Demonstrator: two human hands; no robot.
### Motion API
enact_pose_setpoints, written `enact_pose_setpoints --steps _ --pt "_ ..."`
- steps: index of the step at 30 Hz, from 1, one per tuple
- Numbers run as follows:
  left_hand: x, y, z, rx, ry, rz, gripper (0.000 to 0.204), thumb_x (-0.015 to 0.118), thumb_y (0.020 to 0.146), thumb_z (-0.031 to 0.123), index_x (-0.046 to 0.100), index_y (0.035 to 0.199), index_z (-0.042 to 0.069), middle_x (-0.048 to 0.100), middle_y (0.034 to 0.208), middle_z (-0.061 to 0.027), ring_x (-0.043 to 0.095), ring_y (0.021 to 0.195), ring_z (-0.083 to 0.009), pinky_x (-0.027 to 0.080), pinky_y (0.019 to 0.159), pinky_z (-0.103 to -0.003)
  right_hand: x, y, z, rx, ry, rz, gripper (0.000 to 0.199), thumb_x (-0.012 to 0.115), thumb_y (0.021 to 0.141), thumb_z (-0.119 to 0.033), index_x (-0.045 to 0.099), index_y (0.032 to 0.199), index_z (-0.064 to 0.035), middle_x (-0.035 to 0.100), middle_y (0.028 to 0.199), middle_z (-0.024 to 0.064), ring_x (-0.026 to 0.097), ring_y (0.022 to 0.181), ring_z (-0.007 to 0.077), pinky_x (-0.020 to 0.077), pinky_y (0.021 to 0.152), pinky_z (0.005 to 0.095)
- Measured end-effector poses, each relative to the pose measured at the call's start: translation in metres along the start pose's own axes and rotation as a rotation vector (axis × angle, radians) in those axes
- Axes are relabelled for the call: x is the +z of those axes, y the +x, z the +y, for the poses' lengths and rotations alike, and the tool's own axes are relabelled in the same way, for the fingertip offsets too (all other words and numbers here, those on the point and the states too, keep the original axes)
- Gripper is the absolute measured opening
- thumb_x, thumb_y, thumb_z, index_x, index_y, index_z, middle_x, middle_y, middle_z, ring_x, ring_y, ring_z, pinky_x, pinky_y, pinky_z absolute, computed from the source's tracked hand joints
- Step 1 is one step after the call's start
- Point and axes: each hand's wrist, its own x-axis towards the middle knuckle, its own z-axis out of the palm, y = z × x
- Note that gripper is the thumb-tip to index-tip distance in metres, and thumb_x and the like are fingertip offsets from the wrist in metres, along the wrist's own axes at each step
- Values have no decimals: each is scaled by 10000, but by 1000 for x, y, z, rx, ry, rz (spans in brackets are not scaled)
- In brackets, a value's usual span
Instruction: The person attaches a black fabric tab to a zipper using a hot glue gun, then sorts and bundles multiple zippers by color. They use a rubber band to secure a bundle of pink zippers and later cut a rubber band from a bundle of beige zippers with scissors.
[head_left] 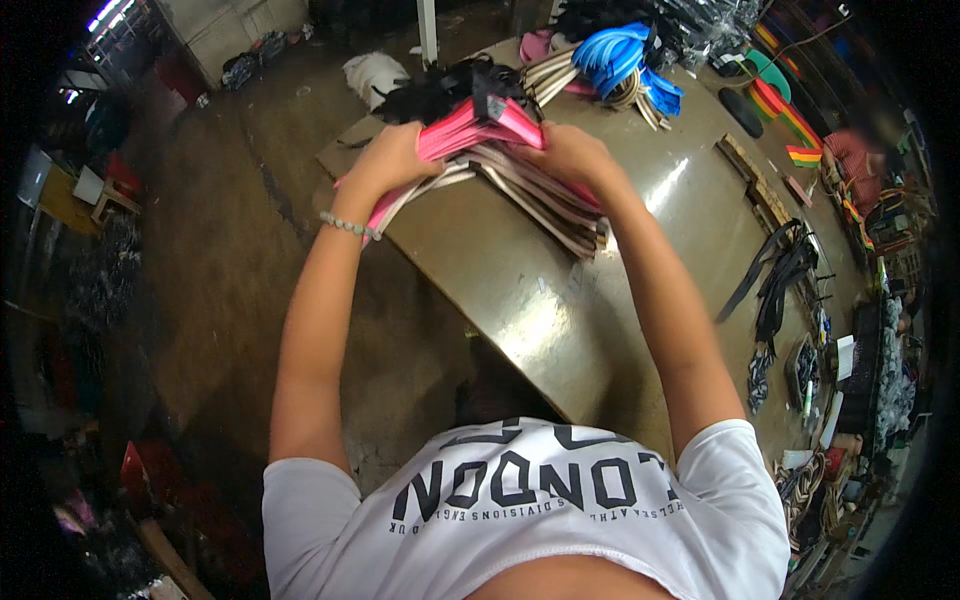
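Note:
A thick bundle of pink and cream straps is bent into an arch over the table's far left part. My left hand is closed round its left side, and a beaded bracelet circles that wrist. On the other side, my right hand grips the bundle too, its fingertips partly hidden behind the straps. The strap ends hang down and spread towards the tabletop on both sides. A dark band or piece shows at the top of the arch. Just beyond lies a heap of black straps.
The shiny table has its edge running diagonally below my arms. Blue and cream strap bundles lie at its far side. Black straps and a wooden strip lie to the right. Another person is at far right.

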Motion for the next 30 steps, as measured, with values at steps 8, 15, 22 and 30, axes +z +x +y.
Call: enact_pose_setpoints --steps 8,15,22,30 --pt "1 -2 -1 -45 46 -53 764 745 667 509 541 1159 -39 633 1027 -264 613 977 -400 481 853 -445 28 -55 9 -84 -177 400 1053 636 675 -724 291 1435 -81 473 1307 247 434 1223 411 352 1000 546" --pt "5 -50 9 192 346 479 743 698 727 553 540 1227 27 622 1100 -187 595 1030 -332 458 881 -409 29 -272 15 -32 483 141 392 670 855 -246 600 1177 -34 640 1061 119 583 1021 229 448 875 339" --pt "135 -222 51 -739 -1221 718 301 503 952 339 560 1008 48 568 791 -53 546 704 -157 476 702 -337 84 -425 -16 298 1614 -139 316 496 976 -182 583 1174 48 656 1040 143 615 820 133 486 666 246" --pt "244 -252 116 -905 -2082 -2 788 357 913 591 266 1417 -8 316 1432 -187 319 1309 -332 240 1114 -453 180 -396 -21 399 770 -63 653 480 932 -500 517 1138 119 577 1025 328 561 986 452 422 914 418"
